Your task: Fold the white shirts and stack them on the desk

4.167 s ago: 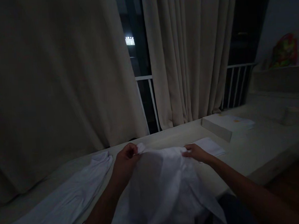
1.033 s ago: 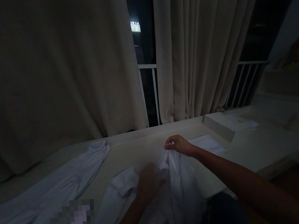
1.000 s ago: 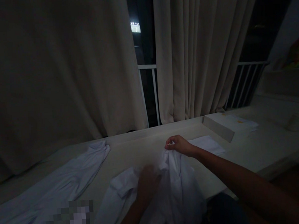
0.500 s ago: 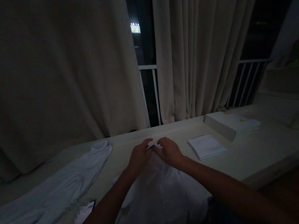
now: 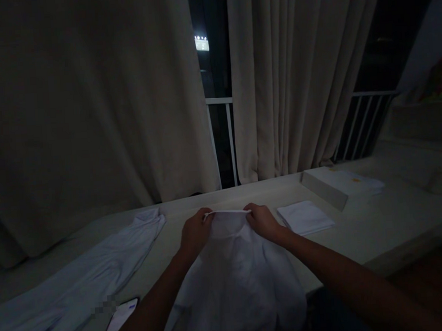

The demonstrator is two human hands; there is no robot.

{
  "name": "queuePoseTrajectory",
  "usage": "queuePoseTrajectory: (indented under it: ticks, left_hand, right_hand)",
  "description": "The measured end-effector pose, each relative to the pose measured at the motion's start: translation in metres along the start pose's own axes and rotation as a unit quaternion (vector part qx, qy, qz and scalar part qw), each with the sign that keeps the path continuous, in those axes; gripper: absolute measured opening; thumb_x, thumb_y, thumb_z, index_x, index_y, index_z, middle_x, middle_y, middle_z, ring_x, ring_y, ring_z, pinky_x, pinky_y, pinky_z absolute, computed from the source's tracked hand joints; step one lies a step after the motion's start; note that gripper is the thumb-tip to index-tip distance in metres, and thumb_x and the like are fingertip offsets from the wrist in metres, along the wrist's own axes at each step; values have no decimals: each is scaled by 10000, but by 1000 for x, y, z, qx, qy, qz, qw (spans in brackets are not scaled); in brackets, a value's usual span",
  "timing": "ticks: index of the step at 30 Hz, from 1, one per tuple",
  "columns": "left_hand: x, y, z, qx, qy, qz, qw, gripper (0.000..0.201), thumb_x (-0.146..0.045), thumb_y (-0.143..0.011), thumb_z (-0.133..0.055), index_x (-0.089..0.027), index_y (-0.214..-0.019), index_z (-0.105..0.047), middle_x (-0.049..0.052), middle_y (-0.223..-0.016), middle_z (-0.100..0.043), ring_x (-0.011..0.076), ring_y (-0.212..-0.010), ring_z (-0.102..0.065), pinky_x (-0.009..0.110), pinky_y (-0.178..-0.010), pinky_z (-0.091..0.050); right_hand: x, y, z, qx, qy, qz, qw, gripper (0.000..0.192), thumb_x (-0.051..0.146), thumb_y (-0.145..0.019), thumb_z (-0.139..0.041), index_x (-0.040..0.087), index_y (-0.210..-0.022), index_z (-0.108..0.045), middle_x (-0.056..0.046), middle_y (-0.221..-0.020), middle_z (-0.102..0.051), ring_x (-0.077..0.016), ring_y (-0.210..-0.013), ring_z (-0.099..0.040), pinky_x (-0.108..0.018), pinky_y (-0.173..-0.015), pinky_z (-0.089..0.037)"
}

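Both hands have moved apart and now pull one edge of the cloth (image 5: 235, 279) tight. Left hand (image 5: 194, 233) and right hand (image 5: 262, 221) are each pinched shut on that edge. It lies on the table (image 5: 377, 221) and hangs off the front. It looks soft, light and floppy, so corners are best to hold. A folded cloth (image 5: 305, 217) sits nearby.

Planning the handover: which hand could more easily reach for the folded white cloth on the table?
Probably the right hand: it grips the white garment just beside the folded cloth; the left hand is farther away.
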State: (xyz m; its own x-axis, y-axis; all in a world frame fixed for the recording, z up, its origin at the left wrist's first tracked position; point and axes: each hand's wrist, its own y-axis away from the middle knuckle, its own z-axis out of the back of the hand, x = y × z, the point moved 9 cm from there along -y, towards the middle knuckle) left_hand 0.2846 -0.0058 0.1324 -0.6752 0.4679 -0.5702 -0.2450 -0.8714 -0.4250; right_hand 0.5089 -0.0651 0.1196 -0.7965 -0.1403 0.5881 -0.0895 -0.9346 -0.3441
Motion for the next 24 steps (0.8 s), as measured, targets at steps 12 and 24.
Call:
queuePoseTrajectory:
  ticks: [12, 24]
  left_hand:
    - [8, -2, 1, 21, 185, 66, 980, 452, -595, -808, -476, -174, -791, -639, 22, -778, -666, 181, -746, -590, 262, -665, -432]
    - [20, 13, -2, 145, 277, 73, 947, 466, -566, -842, -460, -213, -1096, -625, 57, -1060, -670, 185, -928, -602, 282, -755, -469]
  right_hand:
    - [-5, 13, -53, 225, -356, -38, 906, 576, 183, -639, -719, 186, -1203, -602, -46, -912, -702, -176, -755, -661, -324, -724, -531]
    - [-8, -3, -23, 112, -363, -7, 925, 400, 552, -806, -625, 182, -958, -619, -23, -832, -665, -178, -746, -612, -258, -624, -463]
